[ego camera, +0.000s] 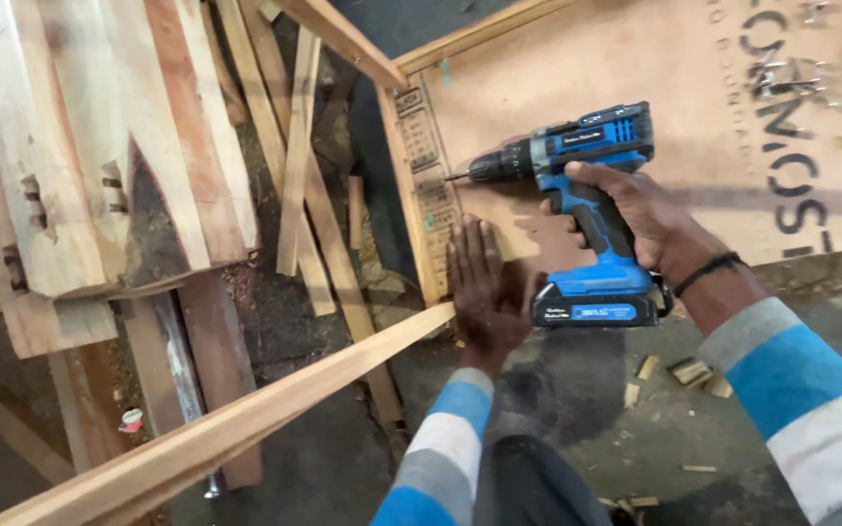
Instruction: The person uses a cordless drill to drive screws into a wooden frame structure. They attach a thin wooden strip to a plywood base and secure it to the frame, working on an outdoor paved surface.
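Observation:
My right hand (pixel 640 209) grips the handle of a blue and black cordless drill (pixel 582 185), held level with its bit pointing left just above a printed plywood sheet (pixel 635 97). My left hand (pixel 484 287) lies flat, fingers together, on the near left corner of that sheet, beside its wooden edge strip (pixel 406 185). A long wooden batten (pixel 216 429) runs from under my left hand down to the lower left.
Stacked planks (pixel 90 146) and loose wooden strips (pixel 294 166) fill the left side. Wood chips (pixel 689 370) and offcuts lie on the dark floor below the sheet. Several screws (pixel 811 78) are scattered on the sheet at the top right.

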`<state>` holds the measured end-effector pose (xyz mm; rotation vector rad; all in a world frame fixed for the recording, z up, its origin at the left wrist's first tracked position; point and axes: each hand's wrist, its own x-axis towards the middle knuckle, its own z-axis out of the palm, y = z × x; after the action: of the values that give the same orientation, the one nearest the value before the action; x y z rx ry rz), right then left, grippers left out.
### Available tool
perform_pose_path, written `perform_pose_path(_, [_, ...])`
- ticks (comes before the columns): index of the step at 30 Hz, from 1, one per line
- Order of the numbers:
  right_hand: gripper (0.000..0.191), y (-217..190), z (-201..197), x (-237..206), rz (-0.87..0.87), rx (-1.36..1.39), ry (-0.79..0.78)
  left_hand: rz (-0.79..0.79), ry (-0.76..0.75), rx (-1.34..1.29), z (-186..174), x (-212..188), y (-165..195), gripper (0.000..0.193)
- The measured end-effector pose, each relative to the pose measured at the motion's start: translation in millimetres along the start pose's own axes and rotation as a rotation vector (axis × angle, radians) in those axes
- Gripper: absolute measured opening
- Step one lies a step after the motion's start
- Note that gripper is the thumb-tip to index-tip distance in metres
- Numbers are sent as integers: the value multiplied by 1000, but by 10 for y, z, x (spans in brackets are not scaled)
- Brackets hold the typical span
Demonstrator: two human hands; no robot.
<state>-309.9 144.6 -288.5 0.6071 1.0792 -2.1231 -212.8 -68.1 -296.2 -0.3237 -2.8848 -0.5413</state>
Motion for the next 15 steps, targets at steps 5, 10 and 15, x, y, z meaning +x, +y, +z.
perform_pose_path(5, [37, -161, -423, -331, -142, -170, 173, -603, 194, -356, 28, 362, 196, 36])
perform_pose_path(10, [37, -111, -499, -386, -137, -180, 199, -505, 335, -73, -179, 955, -62, 24])
perform_pose_path(15, [38, -151, -494, -402, -147, -105, 140, -581, 99, 176, -342, 1131, -168, 18])
